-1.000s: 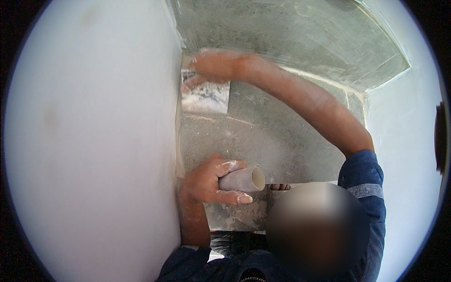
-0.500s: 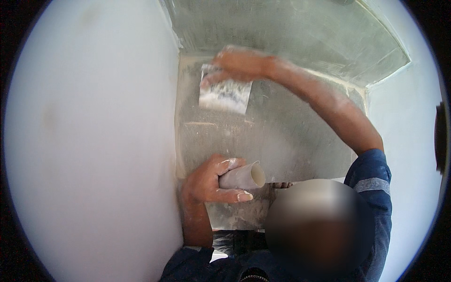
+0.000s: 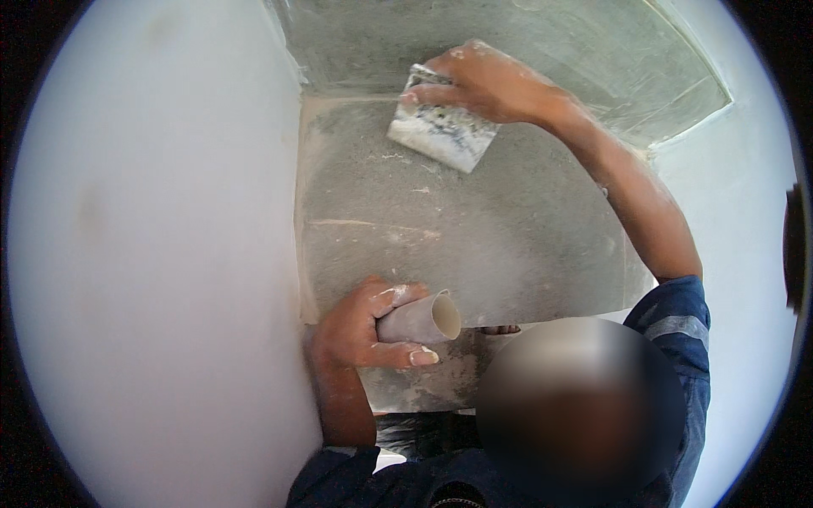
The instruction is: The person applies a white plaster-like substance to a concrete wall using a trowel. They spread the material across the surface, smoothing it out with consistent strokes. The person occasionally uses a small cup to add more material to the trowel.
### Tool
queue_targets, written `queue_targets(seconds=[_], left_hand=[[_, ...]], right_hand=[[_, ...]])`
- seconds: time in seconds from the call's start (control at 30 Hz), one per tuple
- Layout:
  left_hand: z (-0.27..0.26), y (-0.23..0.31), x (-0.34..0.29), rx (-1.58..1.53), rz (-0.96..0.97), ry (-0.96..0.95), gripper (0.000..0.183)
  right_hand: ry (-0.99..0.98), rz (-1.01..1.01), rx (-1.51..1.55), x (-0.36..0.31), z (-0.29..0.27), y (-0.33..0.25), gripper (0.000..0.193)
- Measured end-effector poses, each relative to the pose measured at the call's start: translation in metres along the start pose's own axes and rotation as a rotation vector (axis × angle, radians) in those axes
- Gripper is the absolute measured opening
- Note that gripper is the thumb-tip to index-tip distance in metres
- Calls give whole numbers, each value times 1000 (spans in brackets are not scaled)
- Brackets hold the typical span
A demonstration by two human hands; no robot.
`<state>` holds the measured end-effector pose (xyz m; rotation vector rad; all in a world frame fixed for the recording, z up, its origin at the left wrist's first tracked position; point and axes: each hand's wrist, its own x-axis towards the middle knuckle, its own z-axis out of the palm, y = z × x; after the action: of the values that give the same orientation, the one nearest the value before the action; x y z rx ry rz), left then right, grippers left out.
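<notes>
Grey, rough cement plaster [image 3: 474, 220] fills the middle of the frame, a recessed panel between a smooth white painted wall [image 3: 161, 254] on the left and another white wall [image 3: 745, 212] at the right edge. In the upper centre, the right hand [image 3: 495, 85] presses a flat rectangular steel trowel blade smeared with white putty [image 3: 440, 134] against the plaster, just below the horizontal seam where the panel meets a second grey surface above it. The grip of that hand lies closed over the blade's upper edge, fingers spread along it and pointing left, so the blade hangs tilted below and slightly left of the knuckles. The bare forearm runs from there down to a dark blue sleeve with a grey reflective band [image 3: 673, 322] in the lower right.

Lower centre, the left hand [image 3: 364, 326] is curled shut around a short pale grey tube with an open round end [image 3: 421, 320]. The tube lies crosswise in the grip, its open mouth sticking out to the right past the thumb and fingertips, which carry white putty. This hand sits close to the edge of the white wall on the left, well apart from the trowel above.
</notes>
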<state>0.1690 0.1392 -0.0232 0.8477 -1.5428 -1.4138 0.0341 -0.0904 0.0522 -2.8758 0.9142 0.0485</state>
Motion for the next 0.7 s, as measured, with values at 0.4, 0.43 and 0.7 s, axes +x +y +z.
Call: queue_targets(seconds=[0.4,0.43,0.7], left_hand=[[-2,-4,-1,-16,-156,-40,54],[-1,-2,-4,-25,-183,-5,54],[-2,1,0,5,-44,-41,41]], right_hand=[[-93,-78,-21,-16,57,20,49],[-125,8,75,-9,42,17,50],[-116,-204,-57,-17,50,-14,35]])
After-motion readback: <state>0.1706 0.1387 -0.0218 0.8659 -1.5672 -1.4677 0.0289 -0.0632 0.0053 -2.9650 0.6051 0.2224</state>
